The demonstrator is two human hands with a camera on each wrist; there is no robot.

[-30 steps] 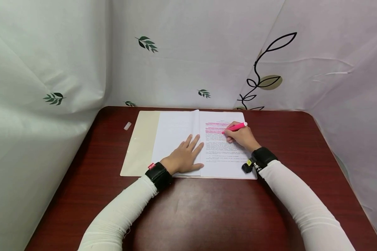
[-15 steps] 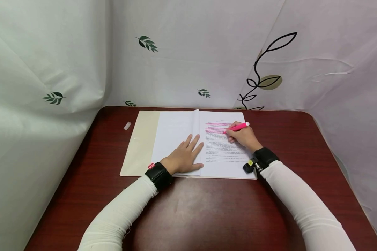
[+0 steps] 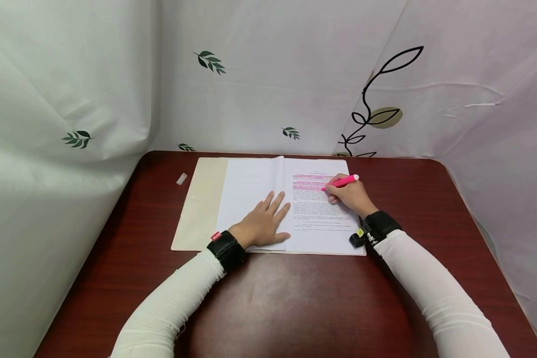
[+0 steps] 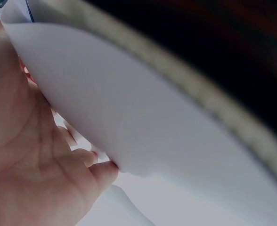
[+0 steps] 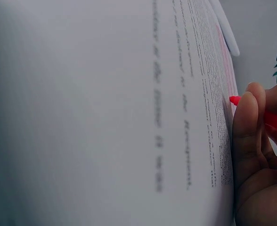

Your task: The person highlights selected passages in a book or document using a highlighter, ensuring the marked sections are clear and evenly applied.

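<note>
A pink highlighter is pinched between the thumb and fingers of my right hand. Its tip touches the printed right-hand page, at the end of a pink-marked line under several other pink lines. In the right wrist view the highlighter's tip shows just past the thumb, beside the rows of text. My left hand lies flat with spread fingers across the fold of the open document, mostly on the blank left page. The left wrist view shows the palm beside a curving sheet.
The pages lie in an open cream folder on a dark red wooden table. A small whitish translucent piece, perhaps a cap, lies left of the folder. Pale curtains with leaf prints stand around the table's back and sides.
My right hand has slid a little to the right with the highlighter, and the pink line has grown longer behind its tip. The left hand has stayed in place.
</note>
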